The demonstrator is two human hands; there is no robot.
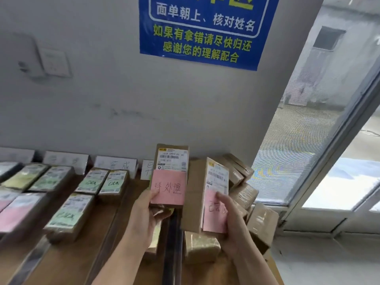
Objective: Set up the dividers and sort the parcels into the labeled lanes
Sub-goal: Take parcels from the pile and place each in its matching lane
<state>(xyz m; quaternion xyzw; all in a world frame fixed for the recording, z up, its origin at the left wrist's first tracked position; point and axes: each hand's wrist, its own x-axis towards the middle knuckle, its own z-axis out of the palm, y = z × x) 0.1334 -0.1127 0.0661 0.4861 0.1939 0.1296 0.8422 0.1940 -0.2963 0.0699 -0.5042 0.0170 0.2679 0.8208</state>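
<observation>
Above a wooden table [67, 264] against a grey wall [123, 99] bearing a blue notice [201, 38], a pink-noted parcel [171, 161] is gripped by the left hand [144, 219], a second parcel [214, 182] by the right hand [233, 221]; sorted parcels [70, 214] lie leftward.

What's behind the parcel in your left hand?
A white label card stands there, only its left edge and part of one written character showing. The parcel in the left hand covers the rest, so its wording is hidden.
</observation>
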